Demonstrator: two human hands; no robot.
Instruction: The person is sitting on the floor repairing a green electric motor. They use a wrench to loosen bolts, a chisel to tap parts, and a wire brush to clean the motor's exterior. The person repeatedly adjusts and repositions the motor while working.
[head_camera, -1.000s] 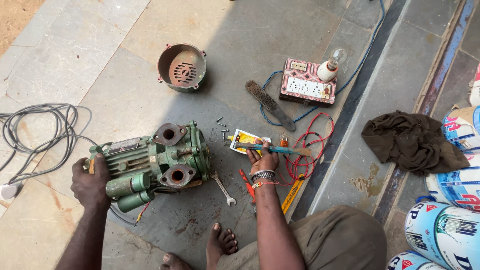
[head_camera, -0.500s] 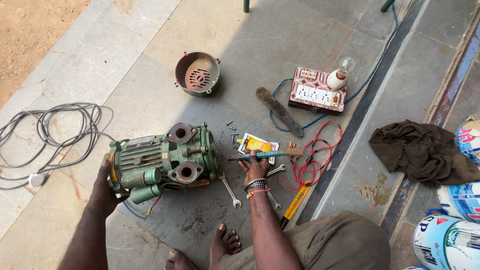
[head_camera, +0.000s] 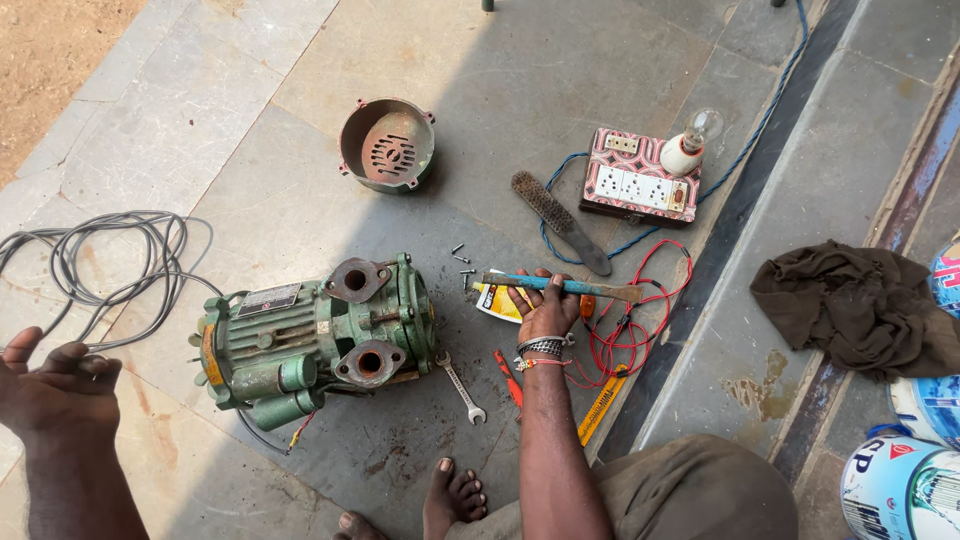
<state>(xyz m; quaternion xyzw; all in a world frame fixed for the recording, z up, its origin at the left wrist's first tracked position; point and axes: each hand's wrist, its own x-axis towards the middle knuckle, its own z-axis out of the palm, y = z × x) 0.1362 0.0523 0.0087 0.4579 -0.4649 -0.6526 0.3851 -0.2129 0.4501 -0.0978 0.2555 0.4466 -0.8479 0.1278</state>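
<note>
Right hand (head_camera: 545, 312) wrapped around a blue-handled tool (head_camera: 560, 286) — looks like a chisel or scraper, flat rusty blade pointing right, held level just above the floor. Left hand (head_camera: 55, 385) open, fingers spread, holding nothing, well left of the green pump motor (head_camera: 315, 340).

Pump lies on its side on the stone floor (head_camera: 250, 150), two rusty flanged ports facing up. Small screws (head_camera: 460, 258) loose on the floor betw. pump and tool. Spanner (head_camera: 460, 388) near the pump's right end; red-handled pliers (head_camera: 508, 378) just beside the wrist. Red wire loops (head_camera: 640, 320) under the blade end.

Risks, as judged:
- Pump not steadied by either hand — could roll or shift if pried at, w/ a bare foot (head_camera: 455, 498) near it.
- Blade end hangs over the red wire; a drop or scrape could nick insulation. Switchboard with bulb (head_camera: 645, 185) sits far right of it; can't tell if live.
- Screws easily kicked and lost.
</note>
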